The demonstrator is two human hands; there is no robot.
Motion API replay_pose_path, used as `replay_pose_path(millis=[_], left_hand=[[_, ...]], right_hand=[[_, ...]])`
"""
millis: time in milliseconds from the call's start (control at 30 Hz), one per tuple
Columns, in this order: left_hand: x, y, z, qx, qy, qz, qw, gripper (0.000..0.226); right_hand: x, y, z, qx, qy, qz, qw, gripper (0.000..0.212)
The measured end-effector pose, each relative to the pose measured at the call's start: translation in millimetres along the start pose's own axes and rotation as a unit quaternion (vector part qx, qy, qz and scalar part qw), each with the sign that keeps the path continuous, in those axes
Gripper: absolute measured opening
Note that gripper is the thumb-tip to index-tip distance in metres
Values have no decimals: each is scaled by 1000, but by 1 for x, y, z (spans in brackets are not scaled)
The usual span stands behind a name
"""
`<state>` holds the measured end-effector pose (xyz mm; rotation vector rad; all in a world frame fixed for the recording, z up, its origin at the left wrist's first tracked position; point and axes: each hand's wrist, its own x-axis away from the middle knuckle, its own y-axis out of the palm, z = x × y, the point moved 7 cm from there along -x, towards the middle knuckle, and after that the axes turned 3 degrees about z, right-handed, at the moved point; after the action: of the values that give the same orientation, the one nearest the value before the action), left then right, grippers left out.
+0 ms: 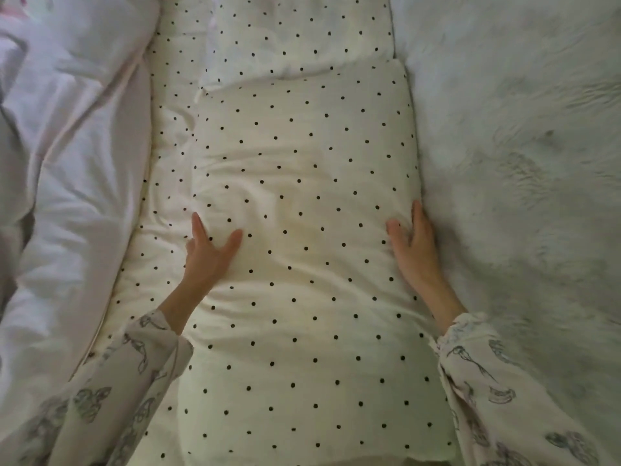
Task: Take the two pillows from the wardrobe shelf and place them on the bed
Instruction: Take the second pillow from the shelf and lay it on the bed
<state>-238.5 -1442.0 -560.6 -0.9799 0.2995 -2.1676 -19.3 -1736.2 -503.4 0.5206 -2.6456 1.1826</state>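
A cream pillow with black dots (302, 250) lies lengthwise on the bed in front of me. A second dotted pillow (295, 38) lies beyond it at the top of the view, touching its far end. The sheet under them (164, 183) has the same dotted pattern. My left hand (208, 253) rests on the near pillow's left edge with fingers spread. My right hand (416, 247) lies flat against its right edge. Neither hand grips the fabric.
A rumpled white duvet (74, 163) is bunched along the left side. A white fluffy blanket (521, 163) covers the right side, right against the pillow. My patterned sleeves (127, 381) fill the lower corners.
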Motion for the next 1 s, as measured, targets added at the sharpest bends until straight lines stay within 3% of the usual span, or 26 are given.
replay_pose_path(millis=[167,333,500,667,767,900,1000], left_hand=[[53,-4,-39,-4,19,-52,998,103],[108,-13,-104,36,-95,-70,992,101],[147,-21,-139,69,-184,-160,967,95],[166,-36,-137,66,-145,-133,978,95],[190,-39,-149,79,-135,-107,982,75],[221,-30,-194,84,-231,-129,961,77],[233,-29,-209,110,-247,-127,954,77]], right_hand=[[60,-10,45,-40,62,-20,997,70],[128,-19,95,2,176,-10,984,69],[165,-25,117,-29,221,-39,974,74],[183,-40,111,-73,197,-31,977,72],[216,-36,133,-70,234,-35,969,69],[247,-24,150,-111,231,-30,966,62],[260,-23,151,-162,202,-47,965,63]])
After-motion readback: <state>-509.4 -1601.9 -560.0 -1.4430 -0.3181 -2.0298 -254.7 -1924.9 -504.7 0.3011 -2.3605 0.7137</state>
